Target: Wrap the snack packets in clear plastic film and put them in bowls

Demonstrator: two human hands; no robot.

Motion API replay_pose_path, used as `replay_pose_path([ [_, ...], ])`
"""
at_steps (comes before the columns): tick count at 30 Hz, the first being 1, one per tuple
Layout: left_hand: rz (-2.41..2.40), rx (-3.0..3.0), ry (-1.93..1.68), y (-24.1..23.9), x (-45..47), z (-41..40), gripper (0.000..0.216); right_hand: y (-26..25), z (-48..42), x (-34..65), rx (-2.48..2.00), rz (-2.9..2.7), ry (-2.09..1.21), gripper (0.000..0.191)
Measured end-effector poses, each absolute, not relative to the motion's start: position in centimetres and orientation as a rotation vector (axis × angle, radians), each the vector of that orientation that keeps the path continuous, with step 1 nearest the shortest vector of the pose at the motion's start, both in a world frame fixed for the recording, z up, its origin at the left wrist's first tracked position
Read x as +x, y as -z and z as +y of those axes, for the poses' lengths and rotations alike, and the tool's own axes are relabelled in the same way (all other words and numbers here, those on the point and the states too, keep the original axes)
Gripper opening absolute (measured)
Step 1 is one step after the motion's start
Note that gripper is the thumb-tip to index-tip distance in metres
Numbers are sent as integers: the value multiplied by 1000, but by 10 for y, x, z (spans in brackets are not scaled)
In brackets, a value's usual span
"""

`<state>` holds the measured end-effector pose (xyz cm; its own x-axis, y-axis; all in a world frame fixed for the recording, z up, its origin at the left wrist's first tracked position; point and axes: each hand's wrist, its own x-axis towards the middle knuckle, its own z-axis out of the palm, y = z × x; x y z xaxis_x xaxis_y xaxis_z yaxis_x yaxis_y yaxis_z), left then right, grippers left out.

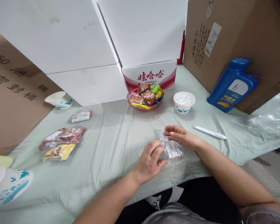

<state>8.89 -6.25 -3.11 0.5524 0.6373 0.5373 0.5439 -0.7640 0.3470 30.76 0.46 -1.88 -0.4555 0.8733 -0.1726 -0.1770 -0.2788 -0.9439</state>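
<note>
Head view, centre of frame: left hand (150, 161) and right hand (183, 137) rest with loose, released grip on a crinkled clear plastic wrapper (170, 144) lying flat on the tabletop (107, 155). Snack bowl (146, 98) sits above; pen (209, 132) lies right.

On the table (107, 149) before you, a plastic wrapper (170, 144) lies between your hands: left hand (149, 161) at its near left edge, right hand (183, 137) resting on its far right side. Behind it sits a bowl (144, 109) filled with snacks, with a paper cup (184, 107) just to the bowl's right. A pen (209, 132) lies right of your right hand. Farther right, a jug (233, 85) leans against a carton (247, 31). Snack packets (60, 143) lie well to the left.
</note>
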Motion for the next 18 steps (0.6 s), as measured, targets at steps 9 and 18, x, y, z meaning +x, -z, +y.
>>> replay_pose_path([
  [9,907,2840,-875,28,96,-57,16,22,10,313,-1057,-1291,-1488,50],
  [18,1132,2346,-962,20,81,-55,17,-2,-11,319,-542,-2497,-901,65],
])
